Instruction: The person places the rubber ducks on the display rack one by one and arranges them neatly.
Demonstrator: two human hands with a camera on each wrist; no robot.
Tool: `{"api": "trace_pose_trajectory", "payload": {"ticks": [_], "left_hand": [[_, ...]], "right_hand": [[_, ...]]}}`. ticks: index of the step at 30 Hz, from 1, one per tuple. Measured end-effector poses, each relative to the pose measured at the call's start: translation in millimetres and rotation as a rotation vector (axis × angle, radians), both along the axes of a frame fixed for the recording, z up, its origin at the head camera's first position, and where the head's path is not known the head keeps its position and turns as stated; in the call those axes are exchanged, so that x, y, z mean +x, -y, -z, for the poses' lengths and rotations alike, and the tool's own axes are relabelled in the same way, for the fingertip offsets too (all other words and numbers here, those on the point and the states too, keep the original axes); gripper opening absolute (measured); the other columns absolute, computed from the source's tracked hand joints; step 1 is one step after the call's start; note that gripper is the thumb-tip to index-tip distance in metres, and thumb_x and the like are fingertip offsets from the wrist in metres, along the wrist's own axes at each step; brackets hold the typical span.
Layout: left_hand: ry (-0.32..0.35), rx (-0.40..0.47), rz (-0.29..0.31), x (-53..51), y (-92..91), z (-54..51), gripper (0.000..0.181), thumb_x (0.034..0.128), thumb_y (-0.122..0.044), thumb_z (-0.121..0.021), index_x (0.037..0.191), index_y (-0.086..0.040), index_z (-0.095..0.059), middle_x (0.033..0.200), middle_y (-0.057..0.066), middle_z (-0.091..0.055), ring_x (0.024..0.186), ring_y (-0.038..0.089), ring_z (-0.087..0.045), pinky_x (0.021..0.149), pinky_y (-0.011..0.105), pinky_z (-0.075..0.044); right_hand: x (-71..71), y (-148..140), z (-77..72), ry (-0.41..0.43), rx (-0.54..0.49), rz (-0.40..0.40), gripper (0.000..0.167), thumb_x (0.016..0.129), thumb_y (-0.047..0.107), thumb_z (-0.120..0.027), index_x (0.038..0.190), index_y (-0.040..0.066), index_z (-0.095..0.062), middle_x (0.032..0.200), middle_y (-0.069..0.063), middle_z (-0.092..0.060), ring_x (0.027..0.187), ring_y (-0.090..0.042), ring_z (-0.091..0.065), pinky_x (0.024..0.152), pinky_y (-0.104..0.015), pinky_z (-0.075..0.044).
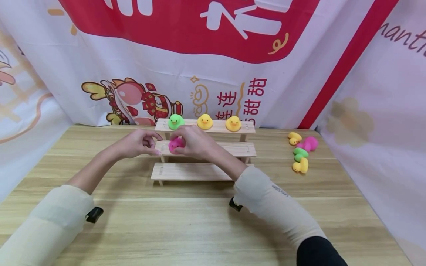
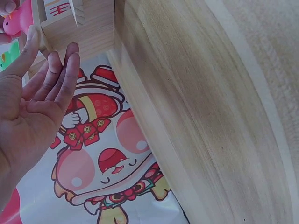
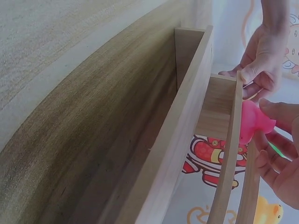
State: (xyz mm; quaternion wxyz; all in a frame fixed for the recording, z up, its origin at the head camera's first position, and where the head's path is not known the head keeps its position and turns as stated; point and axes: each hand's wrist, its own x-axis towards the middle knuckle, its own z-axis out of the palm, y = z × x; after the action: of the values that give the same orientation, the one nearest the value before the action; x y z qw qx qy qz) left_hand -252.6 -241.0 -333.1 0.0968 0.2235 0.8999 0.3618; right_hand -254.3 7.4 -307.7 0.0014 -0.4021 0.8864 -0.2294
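A three-tier wooden display stand [image 1: 193, 171] stands on the table. My right hand [image 1: 197, 142] pinches a pink rubber duck [image 1: 173, 145] at the left end of the middle tier; in the right wrist view the duck [image 3: 254, 122] meets the shelf board. My left hand [image 1: 137, 143] holds the left end of that tier, its thumb on the board and its fingers around the end. On the top tier sit a green duck [image 1: 175, 121] and two yellow ducks, one mid-board [image 1: 204, 121] and one towards the right [image 1: 233, 123].
To the right of the stand, several loose ducks lie in a cluster on the table: a yellow duck [image 1: 294, 138], a pink duck [image 1: 310, 143], a green duck [image 1: 300, 153] and another yellow duck [image 1: 301, 166]. A printed cloth [image 1: 133, 66] hangs behind the table.
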Motion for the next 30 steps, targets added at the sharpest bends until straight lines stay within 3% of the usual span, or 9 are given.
{"api": "trace_pose_trajectory", "payload": {"ticks": [12, 22, 30], "left_hand": [[0.002, 0.003, 0.005, -1.5, -1.0, 1.3, 0.047, 0.0870, -0.007, -0.084, 0.123, 0.012, -0.062, 0.077, 0.003, -0.062, 0.071, 0.014, -0.057, 0.067, 0.023, -0.050], [0.004, -0.014, -0.005, -0.9, -0.9, -0.3, 0.045, 0.0869, -0.006, -0.084, 0.123, 0.012, -0.063, 0.076, 0.004, -0.062, 0.073, 0.015, -0.058, 0.070, 0.023, -0.052], [0.006, -0.016, -0.018, -0.1, -0.2, -0.6, 0.044, 0.0860, -0.007, -0.085, 0.122, 0.010, -0.064, 0.078, 0.005, -0.062, 0.073, 0.015, -0.058, 0.071, 0.024, -0.052]], "right_hand": [[-0.5, -0.2, 3.6, 0.041, -0.054, -0.001, 0.031, 0.092, 0.015, -0.081, 0.120, 0.004, -0.075, 0.103, -0.005, -0.074, 0.085, -0.013, -0.065, 0.073, -0.019, -0.053], [3.9, -12.7, 1.2, 0.074, -0.098, -0.032, 0.046, 0.091, 0.011, -0.082, 0.133, 0.002, -0.068, 0.129, -0.011, -0.071, 0.093, -0.017, -0.070, 0.082, -0.021, -0.056], [9.3, -33.7, -1.3, 0.058, -0.141, -0.031, 0.040, 0.090, 0.008, -0.082, 0.128, 0.003, -0.071, 0.121, -0.011, -0.073, 0.084, -0.013, -0.067, 0.081, -0.032, -0.059]]}}
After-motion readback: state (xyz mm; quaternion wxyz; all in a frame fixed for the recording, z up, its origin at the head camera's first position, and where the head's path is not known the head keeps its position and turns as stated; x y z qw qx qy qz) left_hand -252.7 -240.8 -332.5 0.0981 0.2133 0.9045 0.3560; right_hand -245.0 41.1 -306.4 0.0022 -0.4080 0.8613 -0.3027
